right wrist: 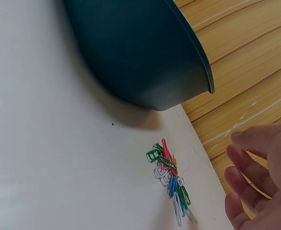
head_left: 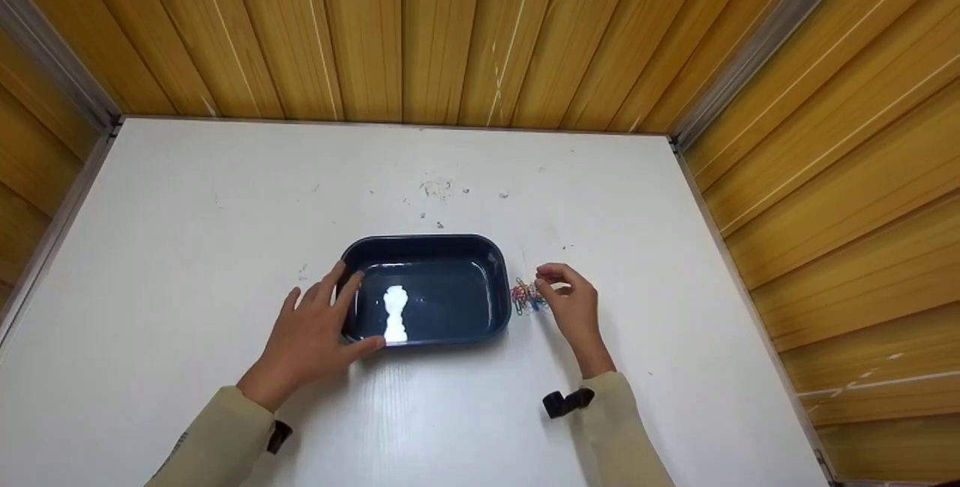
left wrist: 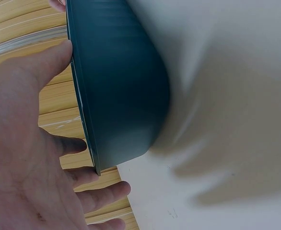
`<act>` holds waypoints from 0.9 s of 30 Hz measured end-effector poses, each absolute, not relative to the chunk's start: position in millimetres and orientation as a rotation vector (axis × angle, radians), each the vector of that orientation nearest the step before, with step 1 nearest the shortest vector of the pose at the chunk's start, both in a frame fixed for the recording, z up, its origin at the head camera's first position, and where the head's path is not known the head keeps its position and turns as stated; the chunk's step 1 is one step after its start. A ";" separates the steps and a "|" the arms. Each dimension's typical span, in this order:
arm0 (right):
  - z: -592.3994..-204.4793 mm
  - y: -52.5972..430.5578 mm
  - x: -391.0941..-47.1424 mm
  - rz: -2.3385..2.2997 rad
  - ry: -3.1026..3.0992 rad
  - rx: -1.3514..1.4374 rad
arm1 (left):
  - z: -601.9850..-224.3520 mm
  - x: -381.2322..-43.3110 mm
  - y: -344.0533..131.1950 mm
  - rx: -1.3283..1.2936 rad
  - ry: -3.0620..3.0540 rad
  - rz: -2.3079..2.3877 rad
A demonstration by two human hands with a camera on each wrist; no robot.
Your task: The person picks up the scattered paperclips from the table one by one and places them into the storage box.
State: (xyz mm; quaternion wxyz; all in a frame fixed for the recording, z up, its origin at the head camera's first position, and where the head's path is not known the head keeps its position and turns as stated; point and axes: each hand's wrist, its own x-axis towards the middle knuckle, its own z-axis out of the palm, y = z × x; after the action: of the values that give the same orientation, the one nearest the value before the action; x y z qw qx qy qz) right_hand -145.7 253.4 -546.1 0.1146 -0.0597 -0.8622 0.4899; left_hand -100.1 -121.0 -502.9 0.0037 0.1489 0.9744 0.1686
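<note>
A dark blue rectangular basin (head_left: 427,307) with rounded corners stands on the white table. My left hand (head_left: 307,337) rests on its left end, fingers spread across the rim and thumb touching the near edge. In the left wrist view, the thumb (left wrist: 59,57) lies against the rim of the basin (left wrist: 121,86). Just off the basin's right side lies a small pile of colourful paper clips (head_left: 523,296), green, red, blue and white in the right wrist view. Above that pile is my right hand (head_left: 574,307), its fingers loosely bent with nothing visible between them.
The white table (head_left: 225,247) carries small dark marks beyond the basin. Yellow wood-look panels (head_left: 435,37) rise behind the table, with more on both sides. A small black device (head_left: 566,402) is strapped at each wrist, over beige sleeves.
</note>
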 end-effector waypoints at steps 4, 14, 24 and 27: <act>-547.3 253.8 -144.9 1.427 -2.547 -0.190 | -503.5 -100.2 -120.9 0.463 3.052 0.531; -552.3 256.2 -143.1 1.408 -2.573 -0.213 | -505.5 -101.2 -121.6 0.469 3.050 0.526; -560.3 258.6 -141.8 1.404 -2.578 -0.245 | -506.6 -100.9 -121.7 0.466 3.056 0.515; -563.3 259.4 -140.9 1.383 -2.591 -0.256 | -506.8 -100.3 -121.8 0.466 3.059 0.526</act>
State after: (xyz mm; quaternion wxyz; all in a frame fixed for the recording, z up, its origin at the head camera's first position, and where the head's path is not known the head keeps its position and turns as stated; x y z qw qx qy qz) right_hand -140.9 259.4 -563.3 0.0964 -0.0865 -0.8748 0.4669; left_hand -100.3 -121.8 -506.8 0.0015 0.1486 0.9746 0.1675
